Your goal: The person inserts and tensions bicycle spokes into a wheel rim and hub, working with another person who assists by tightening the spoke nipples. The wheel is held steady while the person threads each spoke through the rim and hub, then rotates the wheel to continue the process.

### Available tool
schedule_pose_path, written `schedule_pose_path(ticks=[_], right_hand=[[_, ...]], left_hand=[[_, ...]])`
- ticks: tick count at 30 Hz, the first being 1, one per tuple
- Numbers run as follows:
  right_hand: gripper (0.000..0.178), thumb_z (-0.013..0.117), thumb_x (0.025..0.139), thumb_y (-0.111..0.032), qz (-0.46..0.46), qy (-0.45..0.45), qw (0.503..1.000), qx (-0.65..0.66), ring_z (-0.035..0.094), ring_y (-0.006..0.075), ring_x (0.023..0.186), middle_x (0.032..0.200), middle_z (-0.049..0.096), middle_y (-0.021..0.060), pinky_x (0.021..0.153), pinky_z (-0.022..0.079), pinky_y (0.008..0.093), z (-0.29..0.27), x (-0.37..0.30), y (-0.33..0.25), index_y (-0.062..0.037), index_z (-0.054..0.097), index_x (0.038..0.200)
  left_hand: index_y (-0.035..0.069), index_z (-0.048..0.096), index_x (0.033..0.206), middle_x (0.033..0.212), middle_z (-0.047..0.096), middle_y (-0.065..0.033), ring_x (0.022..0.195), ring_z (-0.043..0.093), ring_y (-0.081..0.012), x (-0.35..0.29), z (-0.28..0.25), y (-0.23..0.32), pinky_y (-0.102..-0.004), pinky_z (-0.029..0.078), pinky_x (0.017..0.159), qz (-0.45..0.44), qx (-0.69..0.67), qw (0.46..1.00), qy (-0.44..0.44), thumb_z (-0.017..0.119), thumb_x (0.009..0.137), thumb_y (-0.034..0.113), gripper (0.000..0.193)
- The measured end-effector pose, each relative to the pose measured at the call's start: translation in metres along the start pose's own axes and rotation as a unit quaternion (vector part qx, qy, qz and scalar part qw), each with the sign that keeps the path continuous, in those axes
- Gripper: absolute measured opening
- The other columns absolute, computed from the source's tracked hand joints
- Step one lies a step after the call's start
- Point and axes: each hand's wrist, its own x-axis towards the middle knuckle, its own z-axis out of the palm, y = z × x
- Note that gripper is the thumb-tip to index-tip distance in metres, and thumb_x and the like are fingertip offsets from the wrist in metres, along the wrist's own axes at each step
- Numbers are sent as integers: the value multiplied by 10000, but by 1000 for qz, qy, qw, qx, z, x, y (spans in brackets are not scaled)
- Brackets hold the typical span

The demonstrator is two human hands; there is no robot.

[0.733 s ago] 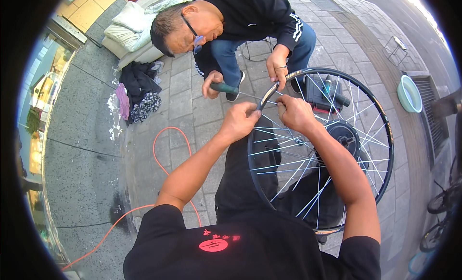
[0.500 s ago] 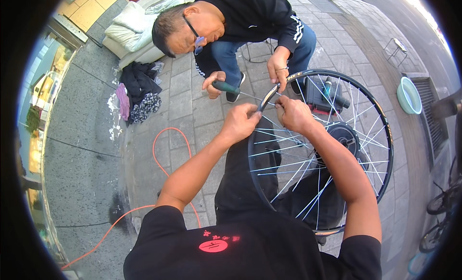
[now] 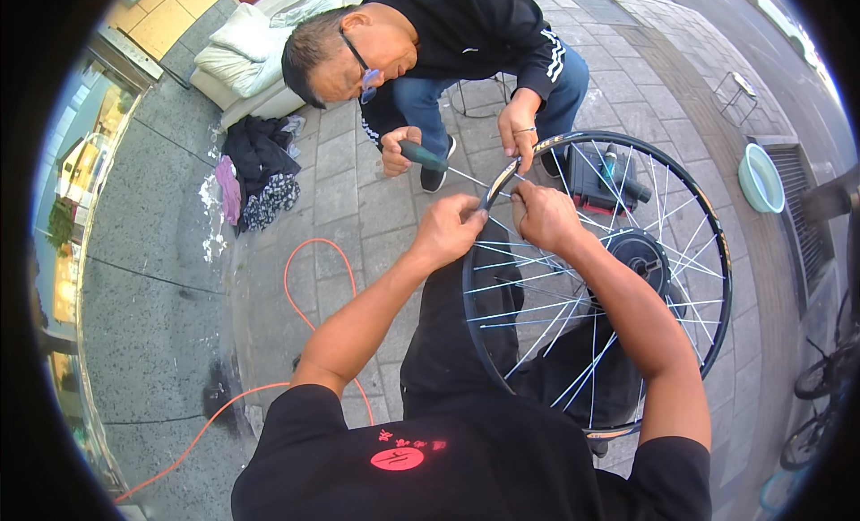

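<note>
A spoked wheel with a black rim [image 3: 726, 275] and a dark hub [image 3: 638, 259] leans over my legs. My left hand [image 3: 448, 227] is closed on the rim's left side, thumb pressed against it. Inside the rim, my right hand [image 3: 546, 218] pinches what looks like a spoke end close to the rim; its fingertips are partly hidden. Facing me, a crouching person [image 3: 475, 28] grips a green-handled screwdriver [image 3: 423, 155], its shaft pointing to the rim between my hands. That person's other hand [image 3: 518, 125] holds the rim just beyond my right hand.
Behind the wheel sits a dark tool case [image 3: 587, 188]. A pale green basin [image 3: 761, 179] and a small stool [image 3: 742, 85] stand to the right. An orange hose or cord [image 3: 318, 241] loops over the paving at left, near piled clothes [image 3: 260, 163] and a sofa [image 3: 251, 82].
The other person's screwdriver hand has shifted slightly right and up, tilting the handle. My right hand has turned a little at the rim; my left hand keeps its hold.
</note>
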Motion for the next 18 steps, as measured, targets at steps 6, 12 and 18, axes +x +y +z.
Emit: schedule_pose_path(ticks=[6, 12, 18], right_hand=[[203, 614, 978, -178, -3, -3, 1000, 4, 729, 476, 903, 927, 758, 265, 842, 550, 583, -2, -1, -5, -13, 695, 1067], [217, 605, 979, -184, 7, -11, 1000, 6, 732, 477, 906, 930, 759, 272, 847, 552, 580, -3, 0, -5, -9, 700, 1066], [222, 603, 980, -189, 12, -15, 1000, 6, 734, 475, 906, 936, 761, 271, 847, 551, 580, -1, 1, -3, -8, 702, 1063]], left_hand=[[-87, 751, 1178, 995, 800, -147, 874, 743, -162, 0, 2, -4, -329, 586, 801, 5, -5, 1000, 3, 775, 984, 187, 336], [-89, 751, 1183, 1023, 804, -157, 898, 749, -173, 1, 0, 0, -329, 587, 823, 2, -7, 1000, 0, 774, 986, 189, 342], [-90, 750, 1187, 1035, 803, -162, 886, 749, -173, 2, 0, -2, -328, 590, 812, 4, -4, 1000, -2, 775, 985, 189, 345]])
